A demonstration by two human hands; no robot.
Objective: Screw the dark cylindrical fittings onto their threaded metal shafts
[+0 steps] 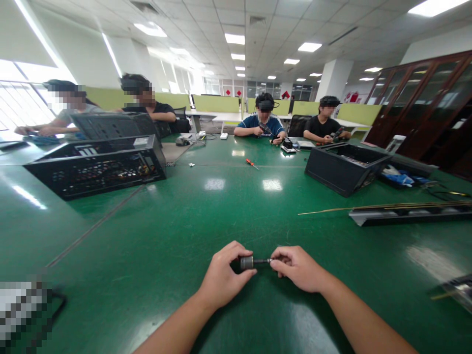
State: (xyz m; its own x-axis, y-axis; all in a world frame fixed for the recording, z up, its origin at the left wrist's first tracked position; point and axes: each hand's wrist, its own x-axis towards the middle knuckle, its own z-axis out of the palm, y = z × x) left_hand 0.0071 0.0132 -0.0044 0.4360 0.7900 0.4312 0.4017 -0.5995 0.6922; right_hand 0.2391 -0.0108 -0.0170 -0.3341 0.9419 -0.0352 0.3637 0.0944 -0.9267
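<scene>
The tabletop [236, 211] is green, the cylinder [247, 263] at lower centre dark grey, the screwdriver handle [249, 161] above centre red, and the upper-frame partitions [216, 104] yellow-green.

Glossy green table [206, 216] beneath the fingers [241, 251], red screwdriver [250, 162] lying well beyond them; black computer case [99, 169] to their far left, dark open case [332, 169] to their far right, long dark rail [405, 216] nearer on that side

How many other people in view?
4, at the green table: far-left person, in grey; next person, in black; middle person, in blue; right-side person, in black. Others may be hidden.
</scene>
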